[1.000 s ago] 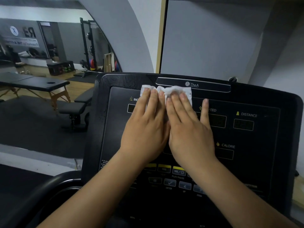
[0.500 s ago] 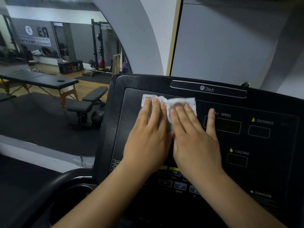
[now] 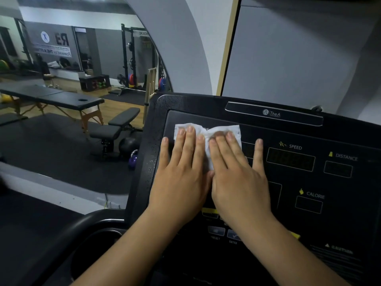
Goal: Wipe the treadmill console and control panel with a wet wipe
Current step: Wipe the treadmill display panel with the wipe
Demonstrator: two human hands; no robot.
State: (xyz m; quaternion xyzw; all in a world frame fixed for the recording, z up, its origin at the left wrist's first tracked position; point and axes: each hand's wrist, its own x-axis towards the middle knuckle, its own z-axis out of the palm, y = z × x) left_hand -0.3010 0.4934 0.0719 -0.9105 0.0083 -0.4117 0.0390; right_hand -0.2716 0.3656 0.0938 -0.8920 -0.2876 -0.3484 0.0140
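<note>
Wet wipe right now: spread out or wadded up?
Spread out. The wet wipe lies flat, a little wrinkled, on the control panel, under the straight fingers of the left hand and right hand.

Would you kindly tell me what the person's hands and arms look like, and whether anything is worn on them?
The left hand and right hand are bare: no gloves, rings, watch or bracelet show. Both forearms are bare too, with no sleeve in view. The fingers have short, unpainted nails.

Massage table (image 3: 68, 100); weight bench (image 3: 115, 125)
</note>
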